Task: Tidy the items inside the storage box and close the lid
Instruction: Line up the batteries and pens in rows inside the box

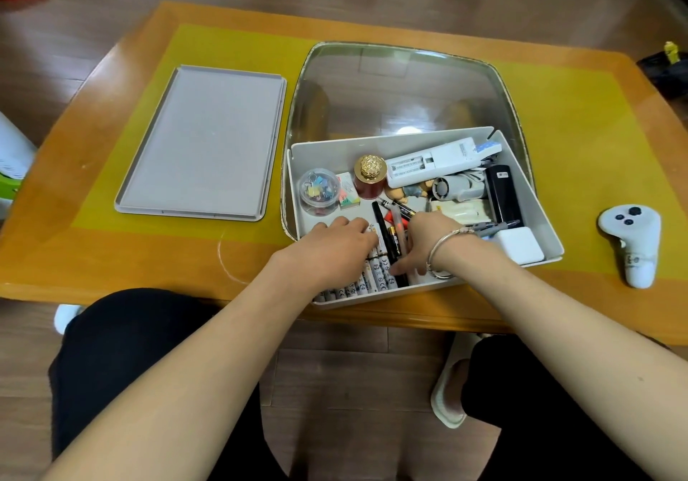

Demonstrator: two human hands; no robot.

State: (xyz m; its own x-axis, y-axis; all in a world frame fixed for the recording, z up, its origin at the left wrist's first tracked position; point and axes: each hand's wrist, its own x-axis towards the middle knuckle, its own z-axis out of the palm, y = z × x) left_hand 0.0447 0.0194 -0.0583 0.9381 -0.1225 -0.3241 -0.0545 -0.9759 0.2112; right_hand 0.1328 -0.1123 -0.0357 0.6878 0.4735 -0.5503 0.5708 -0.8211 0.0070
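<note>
Matt white plastic box (536, 216), matt grey lid (201, 141), glossy wood table (93, 257), prob. metal bangle (437, 253)

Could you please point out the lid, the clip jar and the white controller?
lid (203, 141): head view, middle of its flat panel.
clip jar (319, 189): head view, its clear top.
white controller (631, 236): head view, upper body below the buttons.
</note>
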